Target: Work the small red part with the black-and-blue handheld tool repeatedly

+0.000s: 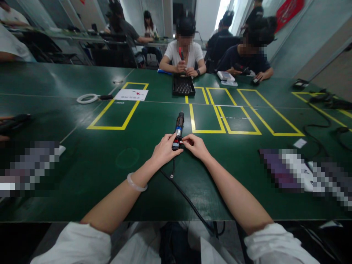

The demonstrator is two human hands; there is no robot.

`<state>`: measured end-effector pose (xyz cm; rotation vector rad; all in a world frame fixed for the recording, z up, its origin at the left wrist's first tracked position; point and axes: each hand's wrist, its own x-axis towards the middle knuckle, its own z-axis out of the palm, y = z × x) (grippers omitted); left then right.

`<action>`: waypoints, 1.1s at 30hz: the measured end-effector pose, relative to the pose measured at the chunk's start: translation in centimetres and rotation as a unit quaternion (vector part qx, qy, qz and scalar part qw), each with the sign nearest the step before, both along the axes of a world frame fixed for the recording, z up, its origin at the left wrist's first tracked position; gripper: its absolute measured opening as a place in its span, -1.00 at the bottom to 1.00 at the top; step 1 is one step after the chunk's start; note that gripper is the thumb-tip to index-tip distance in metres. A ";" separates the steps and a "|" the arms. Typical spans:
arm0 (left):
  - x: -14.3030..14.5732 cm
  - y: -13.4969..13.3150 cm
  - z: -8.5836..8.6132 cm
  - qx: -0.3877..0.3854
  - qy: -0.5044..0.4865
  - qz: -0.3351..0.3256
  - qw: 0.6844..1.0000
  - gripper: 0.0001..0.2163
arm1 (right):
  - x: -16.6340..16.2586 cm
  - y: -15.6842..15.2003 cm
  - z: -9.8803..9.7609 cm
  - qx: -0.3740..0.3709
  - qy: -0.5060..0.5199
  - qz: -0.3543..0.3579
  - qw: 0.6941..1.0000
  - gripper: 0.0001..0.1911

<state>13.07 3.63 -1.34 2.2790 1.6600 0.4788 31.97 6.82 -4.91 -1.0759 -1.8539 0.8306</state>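
In the middle of the head view lies what looks like a corded electric screwdriver (179, 123), its thin tip pointing away from me. The front is a dark cylinder; behind it a silver and blue motor section and red and black inner parts show bare. My left hand (165, 150) is closed around its rear from the left side. At the right side of the same part, my right hand (195, 146) has its thumb and fingers pinched together; anything between them is too small to name. From the rear a black cord (189, 201) runs toward me, with a small ring terminal (172, 176) beside it.
The green table (99, 176) carries yellow tape rectangles (107, 128). A paper sheet (132, 95) and a white coiled cable (87, 98) lie at left. Across from me a person works over a black tray (183, 86). Blurred items and black cables lie at right.
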 end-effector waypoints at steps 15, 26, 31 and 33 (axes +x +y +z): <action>1.7 0.4 1.1 0.031 0.078 0.031 0.996 -0.37 | 0.2 0.2 -0.2 -0.016 0.012 0.039 0.999 -0.80; 2.9 0.7 1.4 0.050 0.115 0.065 0.990 -0.43 | 0.2 0.5 -0.5 -0.019 0.015 0.027 0.999 -0.70; 1.6 0.9 1.6 0.068 0.155 0.050 0.984 -0.42 | 0.4 0.6 -0.7 -0.019 0.015 0.028 0.999 -0.74; 0.5 0.8 1.7 0.069 0.175 0.049 0.981 -0.41 | 0.4 0.6 -0.7 -0.016 0.015 0.033 0.999 -0.76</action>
